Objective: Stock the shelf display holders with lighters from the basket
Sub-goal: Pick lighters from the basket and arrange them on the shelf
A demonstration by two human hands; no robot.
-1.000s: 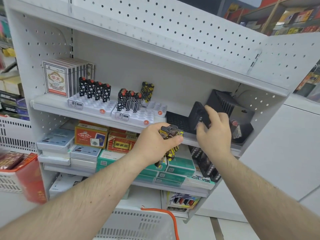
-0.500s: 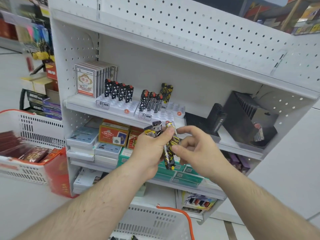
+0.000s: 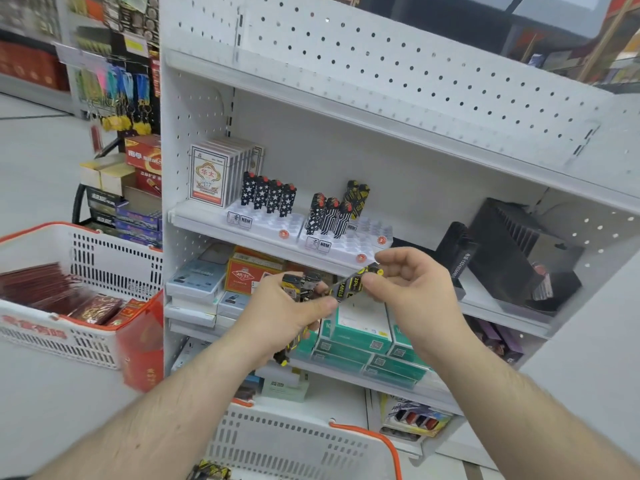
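My left hand (image 3: 280, 313) grips a bunch of black-and-yellow lighters (image 3: 300, 286) in front of the shelf. My right hand (image 3: 412, 289) pinches one black-and-yellow lighter (image 3: 354, 283) from that bunch, tilted, just below the right white display holder (image 3: 349, 241). That holder carries several black patterned lighters at its back left. The left white display holder (image 3: 268, 221) has a row of star-patterned lighters (image 3: 268, 197). A white basket with an orange handle (image 3: 294, 441) sits below, with lighters at its bottom edge.
White card boxes (image 3: 214, 174) stand at the shelf's left end. Black display stands (image 3: 512, 244) fill its right side. Boxed goods (image 3: 356, 337) lie on the shelf below. A second white basket (image 3: 62, 289) with red packs is at the left.
My right hand left the black stand, came to the bunch in my left hand and has pulled one lighter out to the right. The view has shifted left.
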